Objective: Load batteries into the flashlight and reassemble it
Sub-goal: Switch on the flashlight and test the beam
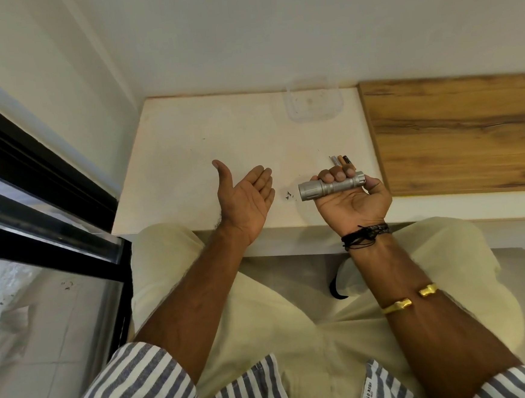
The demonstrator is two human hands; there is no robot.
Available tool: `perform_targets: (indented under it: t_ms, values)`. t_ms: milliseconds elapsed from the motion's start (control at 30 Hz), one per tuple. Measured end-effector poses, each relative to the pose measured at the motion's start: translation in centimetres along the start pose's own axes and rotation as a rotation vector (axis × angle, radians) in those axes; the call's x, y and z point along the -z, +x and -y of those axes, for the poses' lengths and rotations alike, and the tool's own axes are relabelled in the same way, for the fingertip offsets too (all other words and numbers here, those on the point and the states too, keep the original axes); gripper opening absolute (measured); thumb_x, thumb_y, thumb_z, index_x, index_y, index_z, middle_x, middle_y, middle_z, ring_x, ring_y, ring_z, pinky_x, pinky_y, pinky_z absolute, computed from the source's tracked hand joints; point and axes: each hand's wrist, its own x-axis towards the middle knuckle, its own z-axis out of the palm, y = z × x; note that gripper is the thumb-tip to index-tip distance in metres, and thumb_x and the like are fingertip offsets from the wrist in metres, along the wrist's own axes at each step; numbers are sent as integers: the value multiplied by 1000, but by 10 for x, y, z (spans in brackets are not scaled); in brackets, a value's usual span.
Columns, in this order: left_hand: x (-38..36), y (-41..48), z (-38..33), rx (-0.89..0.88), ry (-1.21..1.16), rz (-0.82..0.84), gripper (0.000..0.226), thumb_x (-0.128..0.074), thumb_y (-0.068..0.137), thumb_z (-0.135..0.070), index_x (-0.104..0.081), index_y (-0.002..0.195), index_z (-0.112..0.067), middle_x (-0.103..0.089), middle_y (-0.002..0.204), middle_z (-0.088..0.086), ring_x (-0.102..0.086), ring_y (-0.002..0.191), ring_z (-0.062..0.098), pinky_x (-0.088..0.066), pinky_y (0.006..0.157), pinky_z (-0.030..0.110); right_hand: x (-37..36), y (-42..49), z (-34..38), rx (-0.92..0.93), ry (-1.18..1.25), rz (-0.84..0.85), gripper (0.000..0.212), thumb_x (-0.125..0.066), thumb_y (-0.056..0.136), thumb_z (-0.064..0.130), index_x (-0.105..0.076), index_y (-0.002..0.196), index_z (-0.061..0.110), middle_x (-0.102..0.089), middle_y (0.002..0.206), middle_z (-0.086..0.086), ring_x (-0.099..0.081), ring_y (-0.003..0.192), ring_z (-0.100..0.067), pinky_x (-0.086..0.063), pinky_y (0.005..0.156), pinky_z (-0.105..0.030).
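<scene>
Striped blue-and-white cotton sleeves (144, 384) frame both forearms; the right hand (350, 198), palm up, has its fingers (336, 172) curled round a ribbed, silver metal cylindrical flashlight (331, 186) held level just above the pale matte surface (203, 147), while the left hand (245, 197) lies empty, palm up, fingers spread. Small cylindrical batteries (341, 160), gold and dark, lie on the surface just beyond the right hand. Judged an early step: batteries unloaded; next, the left hand must unscrew an end, which end cannot be told.

The silver flashlight (332, 187) lies level, gripped in a palm; batteries (342, 161) rest just beyond it.
</scene>
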Motion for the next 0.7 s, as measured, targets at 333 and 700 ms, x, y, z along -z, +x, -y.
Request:
perform_targets:
  t_ms: [333,700]
  values:
    - [1,1,-2,27,-44,45,112,-25,78,-90,-24,154,-8,-24,162,12,-18,151,25,-8,124,43,1,-2,0,-9,-22,39,18,-48,70,27,-52,76,10,-47,73,-4,-46,69,-23,-39,87,-37]
    - [0,0,-1,3,-15,4,108,-19,82,-87,-26,153,-6,-29,160,14,-25,149,30,-17,123,45,2,0,1,-18,-1,53,19,-49,73,27,-52,78,10,-47,74,-5,-47,68,-23,-44,82,-35]
